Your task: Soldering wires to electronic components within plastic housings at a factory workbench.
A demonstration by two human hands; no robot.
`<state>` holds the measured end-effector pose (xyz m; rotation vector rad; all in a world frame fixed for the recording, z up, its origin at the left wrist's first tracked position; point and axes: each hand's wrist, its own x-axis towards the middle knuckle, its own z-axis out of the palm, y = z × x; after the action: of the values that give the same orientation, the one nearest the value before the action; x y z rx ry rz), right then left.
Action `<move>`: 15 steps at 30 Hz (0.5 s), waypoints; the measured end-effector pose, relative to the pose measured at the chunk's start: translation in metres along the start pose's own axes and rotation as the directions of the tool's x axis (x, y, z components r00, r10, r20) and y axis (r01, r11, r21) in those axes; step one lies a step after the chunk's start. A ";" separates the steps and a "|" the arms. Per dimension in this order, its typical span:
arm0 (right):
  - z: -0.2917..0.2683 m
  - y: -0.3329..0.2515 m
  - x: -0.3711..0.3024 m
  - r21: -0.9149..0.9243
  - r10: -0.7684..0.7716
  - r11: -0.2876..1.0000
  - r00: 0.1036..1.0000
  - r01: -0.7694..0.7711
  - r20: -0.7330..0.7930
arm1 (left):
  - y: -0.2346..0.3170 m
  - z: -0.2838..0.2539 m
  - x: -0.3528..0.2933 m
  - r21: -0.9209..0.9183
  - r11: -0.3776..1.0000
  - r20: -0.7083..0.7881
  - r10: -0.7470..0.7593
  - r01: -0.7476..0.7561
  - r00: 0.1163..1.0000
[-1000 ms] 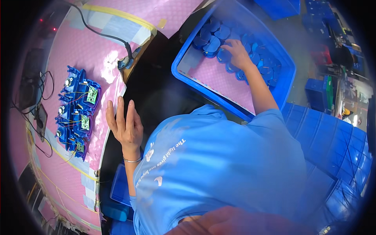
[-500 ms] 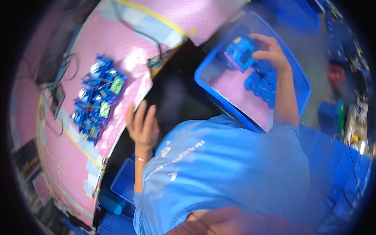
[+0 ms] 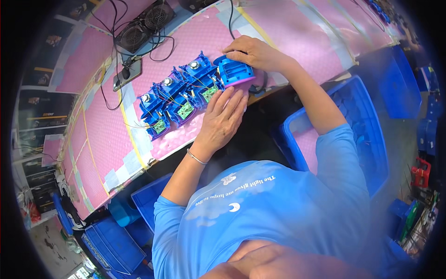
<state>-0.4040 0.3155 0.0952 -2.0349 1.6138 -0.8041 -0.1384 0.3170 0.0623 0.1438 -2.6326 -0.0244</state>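
Observation:
A blue plastic housing [image 3: 236,72] with a pink rim sits at the right end of a row of opened blue units on the pink-covered bench. My right hand [image 3: 257,53] grips it from its far side, fingers bent over the top. At its near side, my left hand [image 3: 219,123] has its fingers stretched out, the tips at the pink rim; its grip on it, if any, is hard to make out. The opened blue units [image 3: 174,95] lie left of the housing, showing green circuit boards [image 3: 185,110], thin wires and round silvery parts [image 3: 168,82].
A large blue bin [image 3: 297,139] stands to my right, below the bench [image 3: 100,144]. Behind the units are a phone-like dark slab [image 3: 127,74], black cables and twin fans [image 3: 146,28]. More blue bins [image 3: 114,244] are at the lower left.
My right hand has moved left out of the bin, bringing the blue housing to the bench beside the opened units. My left hand has come right, up to the housing.

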 end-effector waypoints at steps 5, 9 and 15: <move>0.005 0.005 -0.028 0.123 -0.100 0.985 0.981 0.121 -0.166 | -0.006 0.013 0.012 0.011 0.999 -0.006 -0.046 0.046 0.999; 0.010 0.004 -0.039 -0.008 -0.150 0.988 0.971 0.151 -0.184 | -0.004 0.021 0.018 0.017 0.996 0.066 -0.091 0.090 0.994; -0.002 0.007 -0.029 0.461 0.051 0.882 0.953 0.098 -0.299 | 0.003 0.025 0.017 0.063 0.992 0.085 -0.115 0.110 0.990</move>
<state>-0.4152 0.3418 0.0865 -1.6388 1.3606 -1.4230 -0.1659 0.3178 0.0487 0.3181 -2.7115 0.0076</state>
